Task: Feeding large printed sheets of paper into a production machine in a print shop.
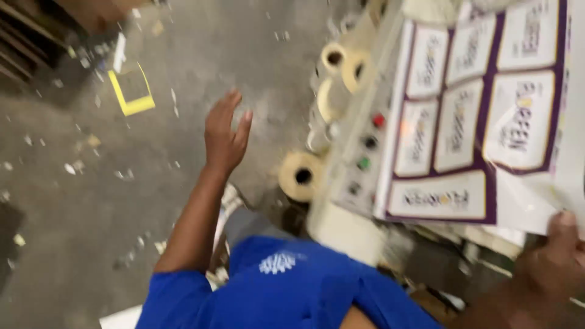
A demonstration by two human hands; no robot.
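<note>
overhead, left hand (224, 135) raised, fingers spread, empty, right hand (551, 262) gripping printed sheet (481, 116) edge

- a grey concrete floor (201, 49), worn and dusty, fills the left and middle of the view
- small white and tan paper scraps (76, 166) lie scattered over it
- a yellow painted corner mark (131, 105) sits on the floor at upper left
- dark wooden slats, perhaps a pallet (24, 36), lie in the top left corner
- a cream metal machine panel (359, 152) with red, black and green round buttons stands right of centre
- tan cardboard-cored tape rolls (301, 175) sit beside it
- light is dim and even; the picture is blurred
</note>
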